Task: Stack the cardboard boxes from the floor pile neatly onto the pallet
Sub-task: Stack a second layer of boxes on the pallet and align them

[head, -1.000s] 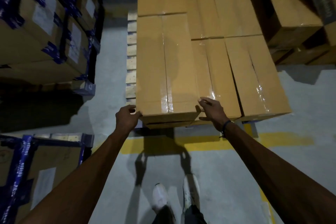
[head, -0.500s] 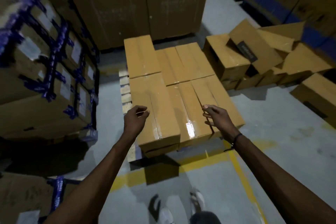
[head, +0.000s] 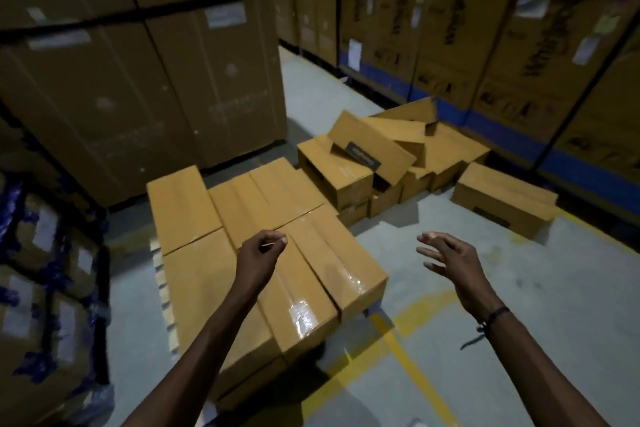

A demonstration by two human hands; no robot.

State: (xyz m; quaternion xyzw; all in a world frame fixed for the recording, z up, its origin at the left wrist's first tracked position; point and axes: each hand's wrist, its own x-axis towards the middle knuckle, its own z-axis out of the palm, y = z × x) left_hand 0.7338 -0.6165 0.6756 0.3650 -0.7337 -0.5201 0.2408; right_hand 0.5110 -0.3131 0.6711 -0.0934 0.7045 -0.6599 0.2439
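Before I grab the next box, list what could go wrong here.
1. The floor pile is a jumble of tilted boxes leaning on each other; pulling one could make the others slide or topple.
2. The lone box lies apart on the floor beside the pile, a likely trip hazard while carrying.
3. The top layer on the pallet is uneven, one box standing higher, so the next box may sit crooked.

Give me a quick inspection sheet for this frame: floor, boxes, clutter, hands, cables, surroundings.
Surface: grey concrete floor with yellow lines.
Job's things: pallet carrying flat-laid boxes; floor pile jumbled to its right, one box apart.
Clutter: nothing seen.
Hands: left hand loosely curled, empty; right hand fingers spread, empty; both in the air.
Cables: nothing seen.
Surroundings: tall strapped cartons; racked cartons; wrapped boxes at left.
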